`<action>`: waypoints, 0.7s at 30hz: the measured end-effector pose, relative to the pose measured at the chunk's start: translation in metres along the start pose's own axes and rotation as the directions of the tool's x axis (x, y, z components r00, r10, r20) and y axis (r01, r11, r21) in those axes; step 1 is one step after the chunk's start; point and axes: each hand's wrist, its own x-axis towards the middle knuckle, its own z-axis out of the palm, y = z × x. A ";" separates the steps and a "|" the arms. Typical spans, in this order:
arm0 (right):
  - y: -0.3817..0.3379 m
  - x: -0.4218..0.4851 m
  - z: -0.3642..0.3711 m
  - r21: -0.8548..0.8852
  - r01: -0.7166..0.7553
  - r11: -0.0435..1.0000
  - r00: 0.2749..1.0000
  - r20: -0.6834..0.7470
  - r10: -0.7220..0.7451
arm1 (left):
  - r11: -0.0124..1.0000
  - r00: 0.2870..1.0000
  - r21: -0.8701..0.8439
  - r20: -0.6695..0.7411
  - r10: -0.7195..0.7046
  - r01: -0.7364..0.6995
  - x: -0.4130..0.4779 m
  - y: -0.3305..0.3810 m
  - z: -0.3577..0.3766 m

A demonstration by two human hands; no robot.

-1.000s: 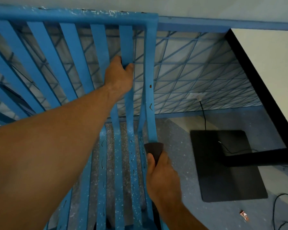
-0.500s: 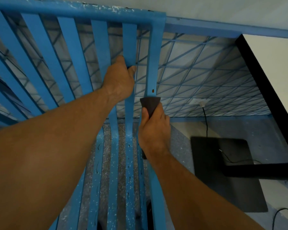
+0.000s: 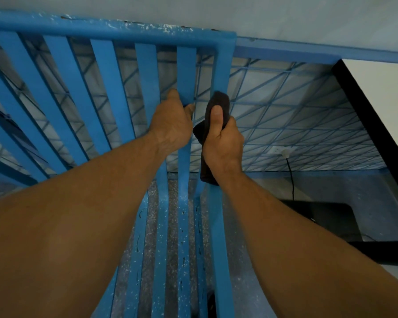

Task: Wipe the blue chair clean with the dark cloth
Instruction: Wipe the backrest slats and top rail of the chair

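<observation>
The blue chair [image 3: 115, 72] with slatted back and seat fills the left and centre of the head view. White flecks speckle its top rail and seat slats. My left hand [image 3: 172, 122] grips one of the back slats near the right side, fingers curled behind it. My right hand [image 3: 221, 138] grips the dark cloth [image 3: 218, 103] wrapped around the chair's right upright, thumb pressing on the cloth. A tail of the cloth hangs below my wrist.
A white table top with a black edge [image 3: 363, 106] stands at the right, its black base plate [image 3: 326, 216] on the floor. A black cable runs from a wall socket [image 3: 285, 152]. The wall behind has blue diagonal lines.
My right hand has slid the cloth up the chair's right upright, from the seat level to the middle of the backrest. My left hand keeps its hold on the slat.
</observation>
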 end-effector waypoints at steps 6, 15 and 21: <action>0.023 -0.031 -0.002 -0.011 0.073 0.997 0.997 0.019 -0.072 | 1.000 0.996 -0.002 0.088 -0.002 0.002 0.004 -0.002 -0.012; 0.052 -0.064 -0.010 -0.056 0.100 0.993 0.980 0.177 -0.089 | 0.976 0.999 -0.220 -0.047 -0.017 0.006 0.013 0.017 -0.008; 0.017 -0.009 0.000 0.018 0.160 0.987 0.985 0.066 -0.161 | 0.988 0.998 -0.155 -0.068 0.005 -0.015 0.011 0.017 -0.008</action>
